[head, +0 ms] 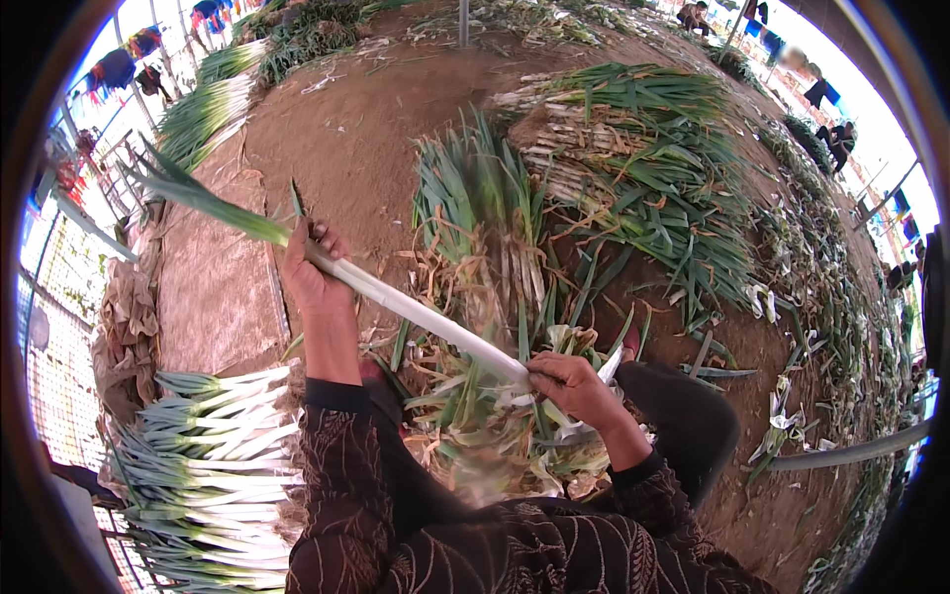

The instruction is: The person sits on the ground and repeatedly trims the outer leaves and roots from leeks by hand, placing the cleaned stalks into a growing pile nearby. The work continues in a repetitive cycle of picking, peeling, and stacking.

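A long leek or large green onion (427, 315) slants across the view, its green leaves at upper left and its white root end at lower right. My left hand (319, 267) is closed around it where green turns to white. The fingers of my right hand (568, 386) pinch its root end. Below that end lies a heap of peeled leaves and husks (490, 445) between my legs. Unpeeled stalks with dry outer leaves (482, 200) lie just ahead. At lower left, cleaned stalks (237, 460) are stacked in a row, roots towards me.
A large pile of untrimmed stalks (646, 163) lies on the dirt floor at upper right. A flat sheet (215, 282) is on the left beside crumpled cloth (126, 327). More stalks (208, 111) lie at upper left. A metal pole (853, 449) is at right. Other people sit far off.
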Available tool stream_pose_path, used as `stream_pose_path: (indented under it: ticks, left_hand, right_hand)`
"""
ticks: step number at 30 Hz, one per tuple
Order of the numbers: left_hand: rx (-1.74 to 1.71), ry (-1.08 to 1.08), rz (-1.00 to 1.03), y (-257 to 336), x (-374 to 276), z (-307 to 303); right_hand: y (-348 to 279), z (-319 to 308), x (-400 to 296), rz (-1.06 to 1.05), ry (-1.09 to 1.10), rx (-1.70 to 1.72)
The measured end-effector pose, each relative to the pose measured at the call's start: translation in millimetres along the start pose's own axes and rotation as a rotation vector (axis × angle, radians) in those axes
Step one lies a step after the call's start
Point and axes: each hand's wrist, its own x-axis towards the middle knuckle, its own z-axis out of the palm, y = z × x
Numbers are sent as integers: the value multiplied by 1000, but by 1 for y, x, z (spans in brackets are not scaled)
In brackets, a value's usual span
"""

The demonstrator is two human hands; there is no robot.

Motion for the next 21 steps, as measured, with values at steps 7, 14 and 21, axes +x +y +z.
stream_pose_path:
  ticks: [7,14,21]
  left_hand:
    - [223,236,-80,-15,1,-2]
    - [156,23,-98,-6,3,-6]
    - [165,22,-76,-8,-3,3]
  right_hand:
    - [-11,13,-13,85,49,6]
    - [-13,18,-20,-39,-17,-75]
    - [-11,17,-20,-172,-13,-128]
